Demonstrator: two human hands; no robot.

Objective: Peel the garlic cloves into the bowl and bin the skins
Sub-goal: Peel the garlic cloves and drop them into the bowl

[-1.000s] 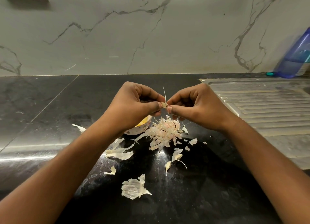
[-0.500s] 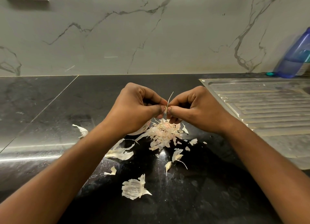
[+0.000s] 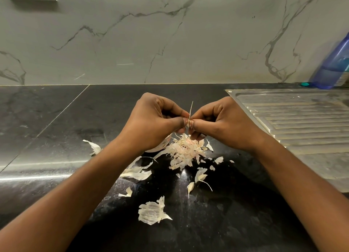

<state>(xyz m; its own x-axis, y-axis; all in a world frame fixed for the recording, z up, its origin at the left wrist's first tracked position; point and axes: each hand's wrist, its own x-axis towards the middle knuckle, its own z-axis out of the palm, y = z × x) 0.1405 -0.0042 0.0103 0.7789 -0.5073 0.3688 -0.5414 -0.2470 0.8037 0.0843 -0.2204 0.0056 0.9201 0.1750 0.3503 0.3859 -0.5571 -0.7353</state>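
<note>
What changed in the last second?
Both hands sank slightly, so the left hand now hides the yellow contents of the bowl that showed earlier. The skin strip sticking up between the thumbs swung from leaning left to leaning right. Nothing was taken or let go: left hand and right hand still pinch the garlic clove. The loose skins on the counter are unchanged.

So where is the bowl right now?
In the head view the bowl sits on the black counter just left of centre, mostly hidden under the left hand, with the pile of garlic skins on its right.
</note>
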